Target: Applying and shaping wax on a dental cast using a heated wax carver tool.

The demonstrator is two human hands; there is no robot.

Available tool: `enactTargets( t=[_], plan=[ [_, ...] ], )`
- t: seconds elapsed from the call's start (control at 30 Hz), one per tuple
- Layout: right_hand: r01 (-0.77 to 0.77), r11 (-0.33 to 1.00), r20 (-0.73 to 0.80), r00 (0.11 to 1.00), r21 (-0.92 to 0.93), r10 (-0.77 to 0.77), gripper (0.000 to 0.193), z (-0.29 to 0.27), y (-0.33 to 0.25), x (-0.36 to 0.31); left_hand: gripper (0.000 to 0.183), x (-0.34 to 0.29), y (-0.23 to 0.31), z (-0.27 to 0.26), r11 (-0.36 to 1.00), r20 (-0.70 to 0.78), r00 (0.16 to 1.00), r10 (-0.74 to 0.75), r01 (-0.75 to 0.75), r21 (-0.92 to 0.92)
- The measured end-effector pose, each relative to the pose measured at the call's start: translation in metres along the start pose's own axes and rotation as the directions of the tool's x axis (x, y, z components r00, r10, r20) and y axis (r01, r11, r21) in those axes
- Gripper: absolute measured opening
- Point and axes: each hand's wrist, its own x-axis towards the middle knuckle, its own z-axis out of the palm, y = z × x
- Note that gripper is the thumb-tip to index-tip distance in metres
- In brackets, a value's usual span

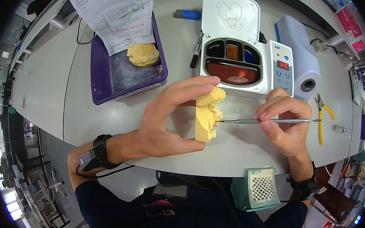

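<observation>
My left hand [165, 117] grips a yellow plaster dental model [206, 116] at its two ends, thumb below and fingers above, with the row of teeth turned to the right. In my right hand [287, 122] is a slim metal wax carver [242, 121], held like a pen. Its left tip meets the model's tooth side; whether it touches or stops just short, I cannot tell. Just beyond both hands stands a white wax heater [231, 90], its lid [231, 17] raised, with dark, amber, blue and red-brown wax in its wells.
At the left, a purple tray [100, 92] holds paper slips [117, 16] and another yellow plaster model [143, 54]. A black marker [197, 51] and a blue-and-dark block [187, 14] lie near the heater. Right are a grey-blue device [298, 54], yellow-handled pliers [321, 125] and a green perforated box [255, 190].
</observation>
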Motion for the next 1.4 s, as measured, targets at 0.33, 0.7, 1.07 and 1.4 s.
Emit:
enactTargets(
  t=[0.33,0.7,1.07,1.4],
  plan=[
    [-0.003,0.999,0.014,1.000,-0.054,0.003,0.014,0.001,-0.001,0.001,0.099,0.000,-0.001,-0.001,1.000,0.008,1.000,0.009,-0.009,-0.012],
    [-0.038,0.999,-0.001,0.999,-0.009,0.038,0.012,0.001,-0.003,0.000,0.098,-0.001,0.001,0.000,1.000,0.002,1.000,0.026,-0.026,0.010],
    [0.028,0.998,0.040,0.999,-0.059,-0.025,0.012,-0.003,-0.002,0.004,0.086,0.001,0.002,0.004,0.998,-0.062,0.998,-0.012,0.008,-0.058],
    [0.060,0.997,-0.254,0.966,0.038,-0.049,0.016,-0.018,-0.001,-0.004,0.081,-0.003,0.009,0.001,0.993,-0.036,0.996,-0.080,0.077,-0.094]
  ],
)
